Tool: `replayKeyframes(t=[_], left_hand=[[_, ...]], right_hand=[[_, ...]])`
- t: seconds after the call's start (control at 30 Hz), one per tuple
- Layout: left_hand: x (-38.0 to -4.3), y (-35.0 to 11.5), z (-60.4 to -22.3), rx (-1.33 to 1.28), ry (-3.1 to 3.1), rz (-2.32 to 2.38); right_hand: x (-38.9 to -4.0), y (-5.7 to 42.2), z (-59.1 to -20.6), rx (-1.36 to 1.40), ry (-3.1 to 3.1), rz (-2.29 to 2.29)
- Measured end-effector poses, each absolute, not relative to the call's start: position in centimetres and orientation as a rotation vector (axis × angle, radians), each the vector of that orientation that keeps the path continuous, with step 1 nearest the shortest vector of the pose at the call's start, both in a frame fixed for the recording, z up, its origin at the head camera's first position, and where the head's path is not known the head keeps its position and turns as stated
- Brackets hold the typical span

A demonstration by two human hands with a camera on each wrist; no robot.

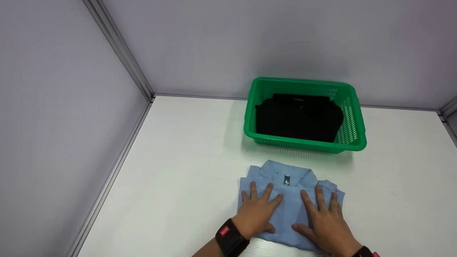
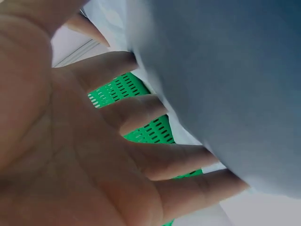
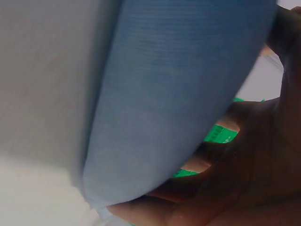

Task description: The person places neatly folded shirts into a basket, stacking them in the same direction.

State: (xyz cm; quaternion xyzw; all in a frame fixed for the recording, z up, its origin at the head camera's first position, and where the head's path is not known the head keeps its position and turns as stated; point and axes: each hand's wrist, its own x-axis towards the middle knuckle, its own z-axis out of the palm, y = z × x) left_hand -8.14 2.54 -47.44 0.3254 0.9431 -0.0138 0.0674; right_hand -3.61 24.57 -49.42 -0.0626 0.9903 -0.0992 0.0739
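Note:
A folded light-blue collared shirt [image 1: 291, 214] lies flat on the white table, its collar toward the basket and a small dark label inside the neck. My left hand [image 1: 255, 212] rests on the left half of the shirt, fingers spread and straight. On the right half lies my right hand [image 1: 325, 221], also spread, with its thumb pointing inward. In the left wrist view the fingertips touch the blue cloth [image 2: 225, 94]. The right wrist view has the shirt's folded edge [image 3: 155, 117] close up, fingers against it.
Behind the shirt stands a green plastic basket [image 1: 360, 132] with perforated walls, holding a folded black garment [image 1: 298, 119]. White table surface [image 1: 178, 171] extends to both sides. Pale panels [image 1: 214, 46] with metal edging enclose the table at the back and sides.

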Motion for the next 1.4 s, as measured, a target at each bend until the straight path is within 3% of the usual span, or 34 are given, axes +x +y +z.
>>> replayKeyframes(t=[0.6, 0.77, 1.07, 1.23, 1.4], left_hand=[[-7.7, 3.8, -48.0, 0.926, 2.893, 0.023], [-9.1, 2.1, -47.1, 0.893, 2.829, 0.341], [-12.0, -5.3, -47.1, 0.341, 2.717, 1.173], [-12.6, -6.0, -47.5, 0.114, 2.272, 1.457], [-12.7, -4.9, -47.5, -0.018, 2.068, 1.588]], right_hand=[[-3.8, 25.1, -48.6, -0.284, 2.931, -0.281], [-4.2, 26.6, -47.6, -0.204, 2.911, -0.472], [-4.6, 33.3, -46.3, 0.441, 2.568, -1.066], [-5.2, 33.5, -46.7, 0.566, 2.21, -1.48], [-5.8, 32.8, -46.8, 0.578, 2.109, -1.6]])
